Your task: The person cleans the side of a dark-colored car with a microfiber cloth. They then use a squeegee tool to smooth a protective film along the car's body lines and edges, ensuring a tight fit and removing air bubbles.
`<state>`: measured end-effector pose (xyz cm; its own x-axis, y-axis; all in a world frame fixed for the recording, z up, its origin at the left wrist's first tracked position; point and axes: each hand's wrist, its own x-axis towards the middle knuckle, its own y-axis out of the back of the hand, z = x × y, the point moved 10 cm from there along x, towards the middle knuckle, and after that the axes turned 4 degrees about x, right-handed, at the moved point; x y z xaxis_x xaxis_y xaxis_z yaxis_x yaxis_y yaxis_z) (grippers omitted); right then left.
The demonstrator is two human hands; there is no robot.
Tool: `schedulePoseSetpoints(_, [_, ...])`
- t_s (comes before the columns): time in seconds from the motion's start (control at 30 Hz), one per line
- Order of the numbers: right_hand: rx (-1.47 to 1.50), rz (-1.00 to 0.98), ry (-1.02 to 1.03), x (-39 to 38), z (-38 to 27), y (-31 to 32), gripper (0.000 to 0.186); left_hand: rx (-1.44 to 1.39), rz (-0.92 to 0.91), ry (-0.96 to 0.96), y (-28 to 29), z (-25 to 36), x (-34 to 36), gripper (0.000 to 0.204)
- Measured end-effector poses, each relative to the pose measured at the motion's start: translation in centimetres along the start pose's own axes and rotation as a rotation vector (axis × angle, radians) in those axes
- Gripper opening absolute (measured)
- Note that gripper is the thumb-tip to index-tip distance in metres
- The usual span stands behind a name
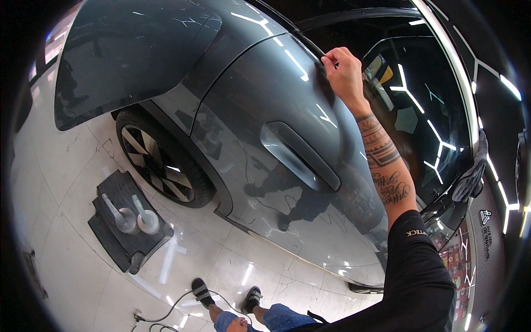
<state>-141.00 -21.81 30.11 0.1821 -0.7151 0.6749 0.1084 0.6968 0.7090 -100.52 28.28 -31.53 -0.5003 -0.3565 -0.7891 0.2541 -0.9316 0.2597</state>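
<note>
My right hand (345, 75), fingers closed in a pinch, is at the black trim along the lower edge of the car's side window (409, 105). Whatever lies between its fingertips is too small or hidden to make out. Below it spreads the glossy dark grey door panel (249, 105) with a recessed handle (301, 157). Only a small part of my left hand (238, 325) shows at the bottom edge, beside blue shorts. Its fingers are not clear enough to read.
A black step platform (119, 182) stands on the tiled floor near the wheel (160, 157), with two translucent long-necked bottles (126, 220) on it. A cable (177, 301) runs past my feet. A grey cloth (470, 174) hangs at the right. A grey panel (121, 61) juts out over the wheel.
</note>
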Motion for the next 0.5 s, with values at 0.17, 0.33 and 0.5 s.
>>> schedulePoseSetpoints(0.17, [-0.013, -0.001, 0.025, 0.0, -0.1, -0.1, 0.009, -0.067, 0.036, -0.004, -1.5, -1.2, 1.4, 0.032])
schedulePoseSetpoints(0.33, [-0.012, -0.002, 0.058, -0.1, -0.3, 0.0, 0.008, -0.12, 0.102, -0.004, -2.9, -2.7, 3.0, 0.027])
schedulePoseSetpoints(0.5, [-0.001, -0.002, 0.07, -0.1, -0.4, 0.1, 0.008, -0.109, 0.104, -0.008, -3.2, -2.8, 3.3, 0.027])
